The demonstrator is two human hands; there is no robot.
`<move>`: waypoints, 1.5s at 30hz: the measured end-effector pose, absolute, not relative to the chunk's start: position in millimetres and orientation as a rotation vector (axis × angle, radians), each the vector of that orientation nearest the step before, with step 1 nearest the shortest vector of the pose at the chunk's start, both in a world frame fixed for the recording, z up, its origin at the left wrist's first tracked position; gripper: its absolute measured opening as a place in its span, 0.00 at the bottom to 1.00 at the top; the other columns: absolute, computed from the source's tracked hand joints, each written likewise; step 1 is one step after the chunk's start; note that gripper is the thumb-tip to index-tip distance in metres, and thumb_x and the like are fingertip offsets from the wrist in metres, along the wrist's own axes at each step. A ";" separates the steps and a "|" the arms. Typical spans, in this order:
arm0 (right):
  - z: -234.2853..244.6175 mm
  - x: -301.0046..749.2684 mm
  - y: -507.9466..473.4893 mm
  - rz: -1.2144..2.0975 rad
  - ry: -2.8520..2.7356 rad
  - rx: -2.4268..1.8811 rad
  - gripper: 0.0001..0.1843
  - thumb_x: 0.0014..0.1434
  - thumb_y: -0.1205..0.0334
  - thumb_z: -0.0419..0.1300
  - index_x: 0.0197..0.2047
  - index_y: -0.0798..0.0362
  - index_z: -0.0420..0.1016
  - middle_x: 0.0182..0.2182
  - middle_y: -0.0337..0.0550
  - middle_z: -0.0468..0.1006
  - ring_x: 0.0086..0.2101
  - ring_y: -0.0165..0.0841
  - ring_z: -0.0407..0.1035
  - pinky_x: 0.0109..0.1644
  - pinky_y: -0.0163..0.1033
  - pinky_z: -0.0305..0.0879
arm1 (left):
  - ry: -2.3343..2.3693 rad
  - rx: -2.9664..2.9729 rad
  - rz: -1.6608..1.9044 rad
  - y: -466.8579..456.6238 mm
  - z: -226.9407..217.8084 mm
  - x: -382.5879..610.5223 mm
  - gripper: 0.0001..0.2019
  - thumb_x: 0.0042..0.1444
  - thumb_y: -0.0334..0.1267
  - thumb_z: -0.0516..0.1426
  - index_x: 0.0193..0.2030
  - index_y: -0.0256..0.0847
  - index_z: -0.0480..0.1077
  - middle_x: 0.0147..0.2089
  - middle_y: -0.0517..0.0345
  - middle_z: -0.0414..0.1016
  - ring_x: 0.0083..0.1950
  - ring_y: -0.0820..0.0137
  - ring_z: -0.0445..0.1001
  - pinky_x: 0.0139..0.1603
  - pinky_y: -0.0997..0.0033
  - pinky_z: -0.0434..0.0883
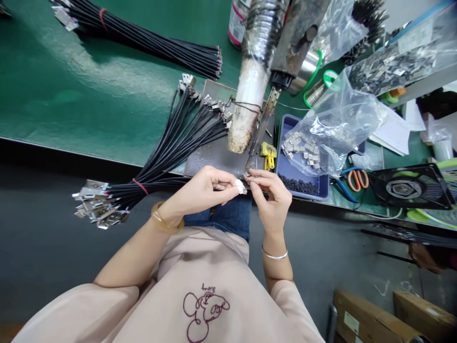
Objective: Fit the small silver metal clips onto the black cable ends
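My left hand (210,188) is closed, with thumb and index finger pinching a small metal connector (244,190). Something white (238,184) covers or sits at that thumb's tip. Opposite it, my right hand (272,196) has its fingers drawn together at the connector; whatever lies between them is too small and covered to name. A bundle of black cables (157,164), tied with a red band, reaches the left hand's side and has metal connectors at its ends. Just above the hands hang a taped white nozzle (243,109) and a soldering iron (266,114).
On the right stands a blue tray (323,190) with small black parts and a plastic bag (321,128) of connectors. Farther right are pliers (352,181) and a black fan (407,186). Another cable bundle (153,38) lies at the back left. A yellow clip (268,156) is near the right hand.
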State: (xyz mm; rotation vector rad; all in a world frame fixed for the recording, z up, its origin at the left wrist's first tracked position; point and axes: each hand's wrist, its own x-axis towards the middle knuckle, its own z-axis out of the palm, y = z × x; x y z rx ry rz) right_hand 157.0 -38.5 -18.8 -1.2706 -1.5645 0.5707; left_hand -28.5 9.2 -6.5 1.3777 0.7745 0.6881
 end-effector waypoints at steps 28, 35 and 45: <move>-24.2 146.9 -38.1 0.020 -1.738 -1.199 0.11 0.60 0.73 0.62 0.37 0.47 0.69 0.42 0.42 0.86 0.40 0.33 0.82 0.42 0.39 0.81 | 0.990 1.237 0.984 4.9 -7.2 -9.3 0.09 0.54 0.38 0.60 0.28 0.34 0.75 0.24 0.60 0.70 0.27 0.76 0.65 0.30 0.77 0.64; -23.8 147.8 -33.1 -0.009 -1.753 -1.151 0.12 0.58 0.76 0.63 0.37 0.48 0.69 0.41 0.43 0.86 0.40 0.32 0.82 0.43 0.37 0.81 | 1.039 1.224 0.991 6.3 -6.6 -7.1 0.10 0.54 0.38 0.59 0.25 0.35 0.73 0.24 0.60 0.67 0.27 0.76 0.63 0.29 0.76 0.62; -23.4 148.3 -29.6 -0.023 -1.780 -1.122 0.13 0.57 0.76 0.64 0.38 0.48 0.70 0.42 0.44 0.86 0.41 0.33 0.82 0.43 0.38 0.82 | 1.075 1.229 1.013 7.9 -5.2 -5.4 0.10 0.54 0.36 0.59 0.24 0.35 0.72 0.23 0.61 0.64 0.27 0.76 0.60 0.28 0.77 0.61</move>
